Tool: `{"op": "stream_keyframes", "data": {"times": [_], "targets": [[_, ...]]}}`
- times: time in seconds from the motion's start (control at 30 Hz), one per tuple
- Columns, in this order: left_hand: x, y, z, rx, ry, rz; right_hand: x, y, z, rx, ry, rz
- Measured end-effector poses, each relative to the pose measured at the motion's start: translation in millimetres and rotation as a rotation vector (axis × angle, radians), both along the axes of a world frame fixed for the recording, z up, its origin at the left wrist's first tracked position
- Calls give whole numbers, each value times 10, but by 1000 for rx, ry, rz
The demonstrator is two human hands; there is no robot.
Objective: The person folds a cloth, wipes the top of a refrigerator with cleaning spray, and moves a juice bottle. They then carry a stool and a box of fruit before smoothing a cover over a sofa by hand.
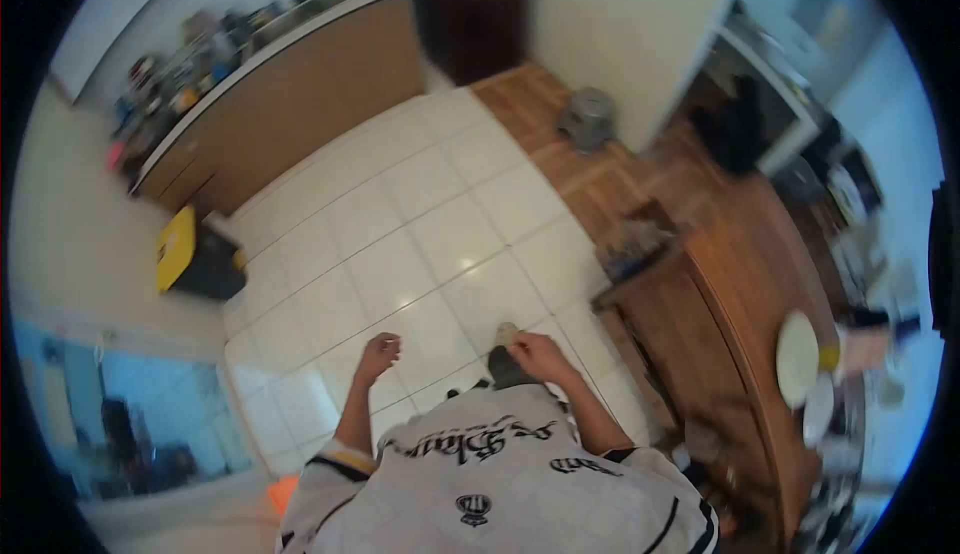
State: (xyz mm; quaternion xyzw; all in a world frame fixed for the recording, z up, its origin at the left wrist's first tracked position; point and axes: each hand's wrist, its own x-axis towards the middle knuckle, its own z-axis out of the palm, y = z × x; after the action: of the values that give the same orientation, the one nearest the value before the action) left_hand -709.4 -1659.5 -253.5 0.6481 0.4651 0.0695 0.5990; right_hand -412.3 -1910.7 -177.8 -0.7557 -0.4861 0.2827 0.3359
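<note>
My left hand (pixel 379 357) is over the white tiled floor (pixel 400 254), its fingers curled loosely with a gap to the thumb and nothing seen between them. To the right, my right hand (pixel 538 354) has its fingers bent together beside a small beige thing (pixel 508 334), just above my dark-clad leg (pixel 512 368). Whether that hand holds anything is too blurred to tell. Both forearms come out of a white printed shirt (pixel 480 474).
A long counter (pixel 300 94) crowded with kitchen items runs along the upper left. Below it stands a black bin with a yellow lid (pixel 176 251). A grey stool (pixel 587 119) is beyond, and a wooden table (pixel 740 304) with plates (pixel 797 359) is at right.
</note>
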Motion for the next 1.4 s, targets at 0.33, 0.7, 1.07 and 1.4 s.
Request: {"op": "stream_keyframes", "data": {"times": [0.33,0.7,1.07,1.4], "targets": [[264,661,-536,-418,450,226,2435,1847,611,63,-7,28],[3749,4325,-1203,-271,313,133,4718,3349,211,72,-70,-410],[10198,4606,-747,486,-46,-1252,6750,3747,-477,3,88,-1046],[13193,4238,-2451,601,134,-1527,10254,4977,-3084,-333,217,-1012]]}}
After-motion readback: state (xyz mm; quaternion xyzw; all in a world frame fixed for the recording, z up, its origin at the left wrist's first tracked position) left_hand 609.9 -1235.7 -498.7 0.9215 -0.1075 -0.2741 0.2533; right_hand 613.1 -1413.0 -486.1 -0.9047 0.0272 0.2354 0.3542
